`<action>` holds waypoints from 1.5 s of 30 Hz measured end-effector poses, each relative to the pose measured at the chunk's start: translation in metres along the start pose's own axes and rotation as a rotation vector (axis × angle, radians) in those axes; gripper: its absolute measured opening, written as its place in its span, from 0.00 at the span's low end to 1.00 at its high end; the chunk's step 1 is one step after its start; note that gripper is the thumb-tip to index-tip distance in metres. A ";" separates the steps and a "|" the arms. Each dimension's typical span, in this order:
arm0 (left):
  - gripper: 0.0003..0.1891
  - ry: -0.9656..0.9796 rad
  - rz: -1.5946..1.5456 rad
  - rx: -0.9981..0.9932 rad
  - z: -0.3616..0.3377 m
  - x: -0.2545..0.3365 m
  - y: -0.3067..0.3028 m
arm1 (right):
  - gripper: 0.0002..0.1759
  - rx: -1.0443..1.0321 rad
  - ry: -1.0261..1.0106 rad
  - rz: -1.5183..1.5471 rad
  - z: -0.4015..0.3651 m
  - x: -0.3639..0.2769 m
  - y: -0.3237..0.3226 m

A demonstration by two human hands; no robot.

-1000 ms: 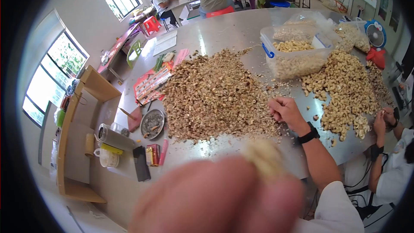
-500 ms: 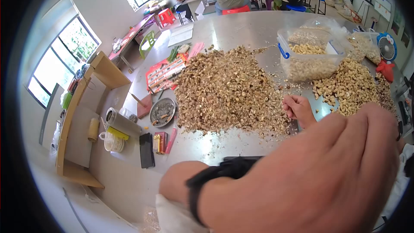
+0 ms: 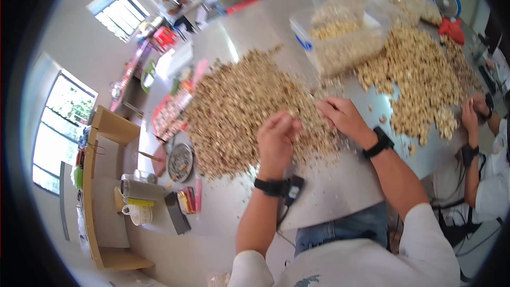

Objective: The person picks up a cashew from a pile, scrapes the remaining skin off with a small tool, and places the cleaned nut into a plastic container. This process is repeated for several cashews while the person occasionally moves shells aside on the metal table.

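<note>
A broad pile of small brown and cream nut pieces (image 3: 239, 111) covers the middle of the metal table. At its near right side is my left hand (image 3: 276, 141), with thumb and fingers pinched together. Whatever lies between those fingertips is too small to make out. My right hand (image 3: 345, 118) is just to the right, over the pile's edge, its fingers curled closed and their contents hidden. The two hands are close but apart. Farther right lies a heap of whole pale cashews (image 3: 414, 74).
A clear plastic box (image 3: 345, 48) of nuts stands behind the cashews. A co-worker's hands (image 3: 472, 114) are at the right. On the left are an ashtray (image 3: 179, 162), a dark phone-like slab (image 3: 177, 213), a small box (image 3: 185, 201), a white mug (image 3: 139, 214) and a wooden shelf (image 3: 119, 127).
The large hand and strapped wrist close to the camera have dropped away. My left hand is now over the pile beside my right hand. The view has tilted and shifted.
</note>
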State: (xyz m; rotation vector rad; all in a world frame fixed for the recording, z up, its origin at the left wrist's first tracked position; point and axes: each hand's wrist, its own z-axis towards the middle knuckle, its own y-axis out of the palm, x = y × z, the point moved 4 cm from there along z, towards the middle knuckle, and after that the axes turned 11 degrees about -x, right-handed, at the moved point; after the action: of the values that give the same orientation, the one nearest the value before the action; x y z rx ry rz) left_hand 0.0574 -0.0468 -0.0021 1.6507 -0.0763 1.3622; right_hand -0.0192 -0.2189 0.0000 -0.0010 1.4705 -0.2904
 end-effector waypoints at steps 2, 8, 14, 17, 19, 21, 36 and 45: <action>0.10 0.004 -0.022 0.018 -0.002 -0.004 -0.014 | 0.14 -0.003 -0.086 -0.174 -0.004 -0.006 0.010; 0.10 0.042 -0.070 0.014 -0.007 0.004 -0.010 | 0.10 0.081 -0.407 -0.487 -0.012 -0.027 0.031; 0.10 0.048 -0.018 -0.001 -0.009 -0.003 -0.008 | 0.08 0.081 -0.442 -0.519 -0.013 -0.026 0.033; 0.10 0.075 0.037 -0.013 -0.009 -0.005 -0.007 | 0.07 0.091 -0.467 -0.529 -0.014 -0.028 0.033; 0.10 0.096 0.095 -0.009 -0.010 -0.004 -0.004 | 0.07 0.091 -0.473 -0.549 -0.016 -0.029 0.032; 0.10 0.098 0.103 -0.006 -0.010 -0.004 -0.003 | 0.07 0.078 -0.474 -0.556 -0.016 -0.031 0.031; 0.08 0.111 0.057 0.058 -0.012 -0.009 -0.006 | 0.05 0.033 -0.440 -0.605 -0.015 -0.027 0.037; 0.06 0.160 0.052 0.094 -0.013 -0.009 -0.006 | 0.07 0.124 -0.434 -0.741 -0.017 -0.028 0.042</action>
State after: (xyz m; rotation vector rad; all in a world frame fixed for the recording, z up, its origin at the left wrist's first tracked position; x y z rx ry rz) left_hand 0.0476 -0.0393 -0.0140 1.6203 0.0399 1.5540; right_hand -0.0299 -0.1704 0.0183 -0.4881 0.9683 -0.9212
